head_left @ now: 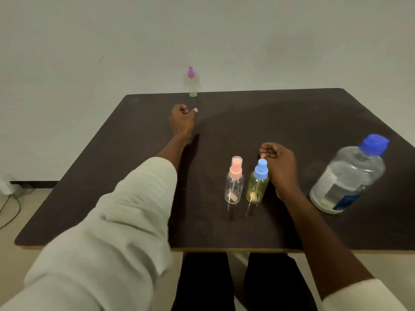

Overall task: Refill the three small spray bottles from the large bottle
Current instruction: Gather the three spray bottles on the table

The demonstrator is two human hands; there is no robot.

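Note:
Three small spray bottles stand on the dark table [292,122]. One with a purple pump [192,83] is at the far edge. A clear one with a pink pump [234,180] and a yellowish one with a blue pump [258,181] stand side by side near the front. The large clear bottle with a blue cap [349,175] stands at the right. My left hand [183,118] is stretched out over the table just short of the purple-pump bottle, fingers curled, holding nothing. My right hand [280,167] hovers beside the blue-pump bottle, fingers curled, empty.
A pale wall rises behind the table. A cable and a small grey object [6,189] lie on the floor at the left. My dark-trousered legs [235,283] show under the table's front edge.

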